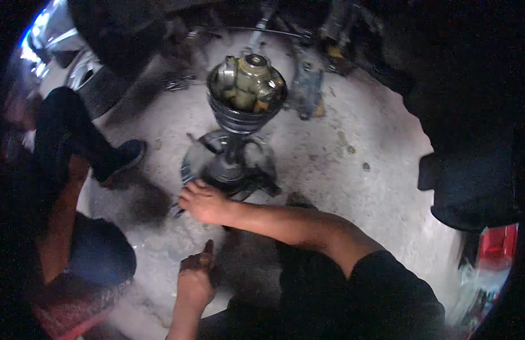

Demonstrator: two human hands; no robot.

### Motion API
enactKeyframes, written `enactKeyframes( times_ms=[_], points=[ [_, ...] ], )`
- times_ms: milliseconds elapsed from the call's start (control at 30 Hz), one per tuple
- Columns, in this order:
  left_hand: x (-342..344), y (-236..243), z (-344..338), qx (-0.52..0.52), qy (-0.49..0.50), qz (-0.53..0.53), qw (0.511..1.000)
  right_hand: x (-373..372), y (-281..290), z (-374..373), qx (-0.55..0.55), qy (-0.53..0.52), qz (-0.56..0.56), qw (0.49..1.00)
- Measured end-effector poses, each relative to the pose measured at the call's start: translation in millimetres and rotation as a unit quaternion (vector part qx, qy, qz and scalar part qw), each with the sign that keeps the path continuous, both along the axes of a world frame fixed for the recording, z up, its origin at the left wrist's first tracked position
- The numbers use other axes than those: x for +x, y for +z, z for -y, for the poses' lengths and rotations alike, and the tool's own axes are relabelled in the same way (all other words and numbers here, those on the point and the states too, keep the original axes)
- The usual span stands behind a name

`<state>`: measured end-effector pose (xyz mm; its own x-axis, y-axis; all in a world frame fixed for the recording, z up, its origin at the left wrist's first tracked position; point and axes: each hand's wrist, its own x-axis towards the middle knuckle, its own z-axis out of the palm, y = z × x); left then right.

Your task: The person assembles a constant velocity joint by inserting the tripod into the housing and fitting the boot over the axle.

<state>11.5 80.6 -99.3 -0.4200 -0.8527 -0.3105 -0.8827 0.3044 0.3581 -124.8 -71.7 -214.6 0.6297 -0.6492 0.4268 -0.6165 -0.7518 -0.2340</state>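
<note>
A greasy metal housing (254, 82) sits in a black, ribbed, bowl-shaped piece (240, 120) ahead of me. Below it on the floor is a round, dark, dish-like base (259, 156). My right hand (204, 203) reaches across to the base's near left edge, its fingers bent over something. A thin dark end shows beneath those fingers, too blurred to name. Nearer to me, my left hand (195, 279) is low over the floor, its fingers curled and one digit pointing forward. What it holds, if anything, is hidden.
At the left, another person crouches, with a dark cap (101, 252) and a shoe (128, 157) near the base. A wheel (95, 85) lies behind them. A greasy metal part (308, 85) stands beyond the bowl. Dark vehicle parts hang overhead; a red lamp (498, 245) is far right.
</note>
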Motion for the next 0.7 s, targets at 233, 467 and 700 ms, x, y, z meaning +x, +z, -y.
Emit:
enactKeyframes(
  times_ms=[233, 467, 700],
  points=[
    [9, 18, 3, -0.043, 0.014, -0.012, 0.999, -11, 25, 1, 0.037, 0.038, -0.047, 0.997],
    [-3, 14, 25, -0.097, 0.089, -0.090, 0.987, -17, 33, -3, 0.142, 0.065, -0.091, 0.983],
    [-14, 10, 55, -0.129, 0.165, -0.148, 0.966, -22, 15, -4, 0.144, 0.062, -0.039, 0.987]
  ],
)
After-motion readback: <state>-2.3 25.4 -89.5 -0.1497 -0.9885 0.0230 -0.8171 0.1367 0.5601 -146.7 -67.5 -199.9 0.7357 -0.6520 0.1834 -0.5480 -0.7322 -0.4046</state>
